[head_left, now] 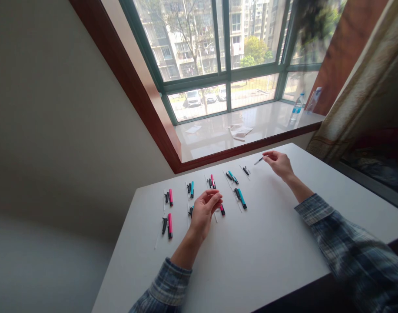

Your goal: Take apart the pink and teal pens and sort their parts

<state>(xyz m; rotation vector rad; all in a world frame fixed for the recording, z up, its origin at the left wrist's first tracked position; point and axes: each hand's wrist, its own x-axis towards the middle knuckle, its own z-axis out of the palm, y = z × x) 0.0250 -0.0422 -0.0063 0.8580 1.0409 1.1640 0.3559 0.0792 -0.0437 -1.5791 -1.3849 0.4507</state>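
A thin dark pen [259, 160] pinched tight in the right hand [279, 165], tip toward 9 o'clock. Left hand [203, 213] curled, grip unclear, over pink and blue markers [241, 198] on a white table [267, 243].

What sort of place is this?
Probably a room in a home, high up in an apartment block. A white table stands below a bay window with a pale stone sill, residential towers show outside, and a curtain hangs at right.
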